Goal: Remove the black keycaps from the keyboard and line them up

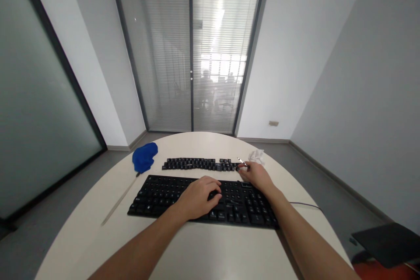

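where keyboard [157,193] lies, hands [198,197] [256,176] reach over

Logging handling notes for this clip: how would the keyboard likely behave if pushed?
The keyboard probably stays stiff, given its straight edges. Lying flat and wide, it seems unlikely to tip or roll. Pushed forward, it might shove the loose keycaps beyond it.

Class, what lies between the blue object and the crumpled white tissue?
The head view shows black keycaps, with the right hand, holding a slim tool, at their right end.
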Demonstrator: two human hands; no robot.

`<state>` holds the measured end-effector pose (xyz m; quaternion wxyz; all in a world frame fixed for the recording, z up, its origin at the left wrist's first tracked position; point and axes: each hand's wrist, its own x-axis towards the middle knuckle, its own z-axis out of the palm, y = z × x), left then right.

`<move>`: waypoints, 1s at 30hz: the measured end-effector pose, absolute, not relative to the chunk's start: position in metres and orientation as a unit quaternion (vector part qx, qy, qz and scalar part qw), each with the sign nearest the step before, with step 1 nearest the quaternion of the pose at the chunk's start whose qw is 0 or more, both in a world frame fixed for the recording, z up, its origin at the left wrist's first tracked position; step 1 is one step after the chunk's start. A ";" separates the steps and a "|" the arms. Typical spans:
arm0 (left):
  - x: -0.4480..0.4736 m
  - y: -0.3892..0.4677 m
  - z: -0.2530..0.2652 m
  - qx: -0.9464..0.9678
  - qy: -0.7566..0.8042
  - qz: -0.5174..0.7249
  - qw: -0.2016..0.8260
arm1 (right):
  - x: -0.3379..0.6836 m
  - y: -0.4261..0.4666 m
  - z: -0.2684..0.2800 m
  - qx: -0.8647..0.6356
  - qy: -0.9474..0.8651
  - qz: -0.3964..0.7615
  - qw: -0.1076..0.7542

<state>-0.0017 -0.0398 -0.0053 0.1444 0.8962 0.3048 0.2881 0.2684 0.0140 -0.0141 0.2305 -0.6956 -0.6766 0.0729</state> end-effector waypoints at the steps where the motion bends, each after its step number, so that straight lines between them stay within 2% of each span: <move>1: -0.002 -0.040 -0.005 0.896 0.305 0.288 0.145 | 0.268 0.014 -0.015 -0.694 -0.677 0.076 0.232; 12: -0.001 -0.040 -0.005 0.898 0.311 0.280 0.139 | 0.268 0.016 -0.018 -0.686 -0.678 0.088 0.248; 19: -0.002 -0.040 -0.006 0.897 0.305 0.287 0.142 | 0.269 0.007 -0.007 -0.683 -0.679 0.056 0.264; 26: -0.004 -0.036 -0.012 0.897 0.306 0.287 0.141 | 0.270 -0.027 0.061 -0.638 -0.647 0.042 0.415; 30: -0.004 -0.035 -0.014 0.895 0.320 0.274 0.148 | 0.266 -0.045 0.063 -0.611 -0.656 0.057 0.440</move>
